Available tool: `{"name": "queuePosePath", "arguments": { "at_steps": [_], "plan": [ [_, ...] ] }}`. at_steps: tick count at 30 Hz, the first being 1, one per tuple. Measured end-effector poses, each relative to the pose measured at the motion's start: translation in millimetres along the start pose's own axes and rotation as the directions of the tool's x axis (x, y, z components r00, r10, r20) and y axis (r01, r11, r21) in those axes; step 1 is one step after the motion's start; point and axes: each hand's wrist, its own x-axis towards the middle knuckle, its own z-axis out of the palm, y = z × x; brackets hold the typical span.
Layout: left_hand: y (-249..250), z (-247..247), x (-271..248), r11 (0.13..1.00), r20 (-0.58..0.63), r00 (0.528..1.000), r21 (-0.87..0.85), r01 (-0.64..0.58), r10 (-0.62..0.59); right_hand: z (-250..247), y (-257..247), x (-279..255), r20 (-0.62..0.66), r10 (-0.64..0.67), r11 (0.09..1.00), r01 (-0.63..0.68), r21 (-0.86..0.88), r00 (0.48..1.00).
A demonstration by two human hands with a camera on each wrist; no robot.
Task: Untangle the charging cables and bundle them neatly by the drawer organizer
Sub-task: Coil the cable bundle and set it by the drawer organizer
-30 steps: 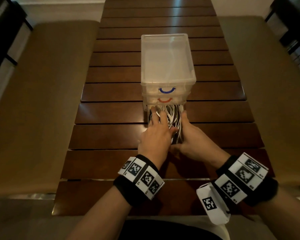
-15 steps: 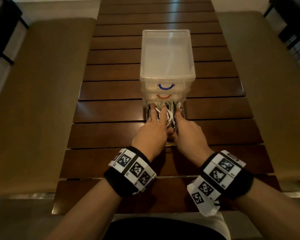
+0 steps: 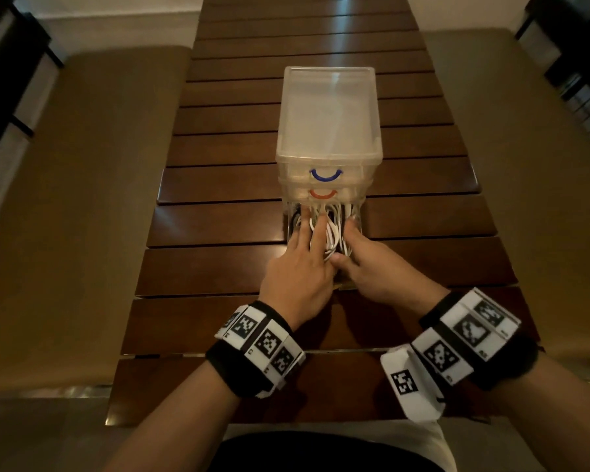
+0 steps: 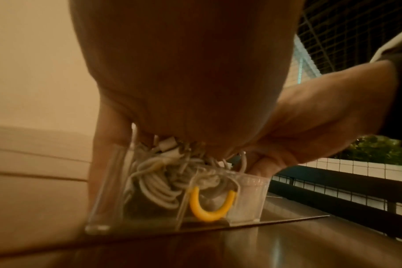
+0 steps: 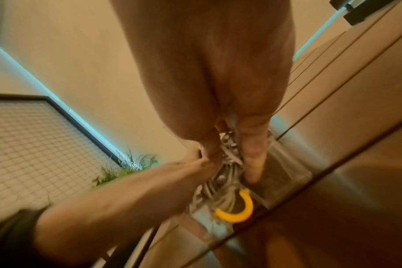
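A clear plastic drawer organizer (image 3: 327,114) stands mid-table, with a blue handle (image 3: 325,175) and a red handle (image 3: 322,194) on its shut drawers. Its bottom drawer (image 4: 248,197), with a yellow handle (image 4: 209,208), is pulled out toward me. A tangle of white and black charging cables (image 3: 332,233) fills it. My left hand (image 3: 309,229) lies on the tangle with straight fingers. My right hand (image 3: 346,245) reaches in beside it, fingers straight along the drawer's right wall and thumb against the cables (image 5: 230,157). The two hands touch at the thumbs. The fingertips are hidden among the cables.
The organizer sits on a dark slatted wooden table (image 3: 218,267). Padded benches run along the left (image 3: 82,199) and the right (image 3: 542,165). Dark grid railings stand at both far corners.
Both hands slid forward from the drawer's front end, deeper over the cables toward the organizer. Their fingers went from bunched at the cables to stretched out.
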Motion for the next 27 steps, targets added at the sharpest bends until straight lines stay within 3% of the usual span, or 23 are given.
{"name": "queuePosePath", "arguments": {
  "at_steps": [4,7,10,15,17,19,21,23,27],
  "plan": [
    [-9.2,7.8,-1.2,1.0,-0.081,0.996,0.019,0.024,-0.022,-1.5,2.0,10.2,-0.082,-0.024,1.0,0.023,-0.01,0.996],
    [-22.7,8.3,2.8,0.998,-0.031,0.998,0.033,-0.05,0.051,6.4,3.9,4.6,-0.229,-0.068,0.998,0.065,-0.021,0.971],
    [-30.8,6.6,2.6,0.995,0.01,0.995,0.012,-0.095,0.095,16.8,-2.2,-4.5,-0.287,-0.15,0.967,0.079,-0.244,0.946],
    [-25.6,12.7,1.9,0.991,-0.015,0.995,0.096,-0.097,0.099,32.8,7.4,-14.3,-0.378,-0.19,0.853,-0.038,-0.521,0.906],
    [-25.7,15.1,2.6,0.986,-0.029,0.993,0.123,-0.109,0.113,28.5,10.1,-13.6,-0.346,-0.24,0.81,-0.009,-0.586,0.907],
    [-26.7,15.6,2.8,0.986,-0.027,0.992,0.111,-0.122,0.126,24.9,10.6,-11.7,-0.225,-0.304,0.84,0.149,-0.521,0.926],
    [-27.5,15.0,3.3,0.988,-0.019,0.99,0.078,-0.136,0.138,23.7,10.7,-11.5,-0.148,-0.291,0.909,0.225,-0.352,0.945],
    [-27.9,14.1,4.0,0.988,-0.011,0.99,0.052,-0.143,0.144,24.8,10.7,-11.5,-0.127,-0.247,0.958,0.223,-0.18,0.961],
    [-28.4,12.9,5.5,0.988,0.024,0.99,0.059,-0.143,0.142,27.2,7.9,-8.9,-0.057,-0.148,0.987,0.143,-0.076,0.987]
  ]
}}
